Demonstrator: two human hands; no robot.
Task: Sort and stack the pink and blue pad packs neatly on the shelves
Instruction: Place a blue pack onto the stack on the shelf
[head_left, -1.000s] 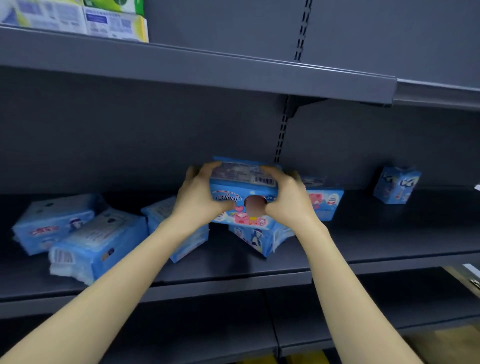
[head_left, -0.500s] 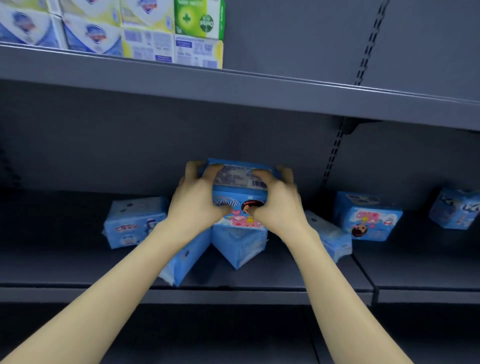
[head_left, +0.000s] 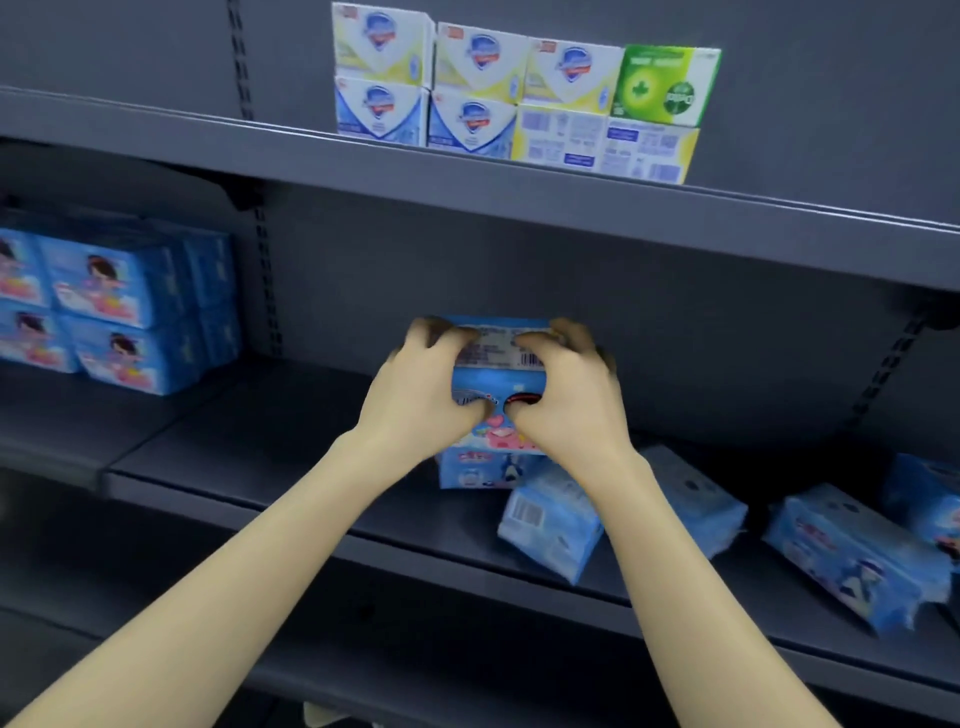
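Note:
Both hands hold blue pad packs (head_left: 500, 358) above the middle shelf (head_left: 291, 467). My left hand (head_left: 421, 389) grips the left side and my right hand (head_left: 563, 395) grips the right side, fingers curled over the top. A second pack (head_left: 478, 470) shows right below the top one, between my wrists. Several loose blue packs (head_left: 550, 525) lie tilted on the shelf to the right. A neat stack of blue packs (head_left: 114, 306) stands on the shelf at the far left.
Boxed soap bars (head_left: 519, 98) stand in two rows on the upper shelf (head_left: 208, 150). A slotted upright (head_left: 265, 270) divides the back panel left of my hands. A lower shelf (head_left: 467, 654) runs below my forearms.
My view and both hands have moved left along the shelf with the packs; the loose packs now lie to the right, and the neat stack has come into view at left.

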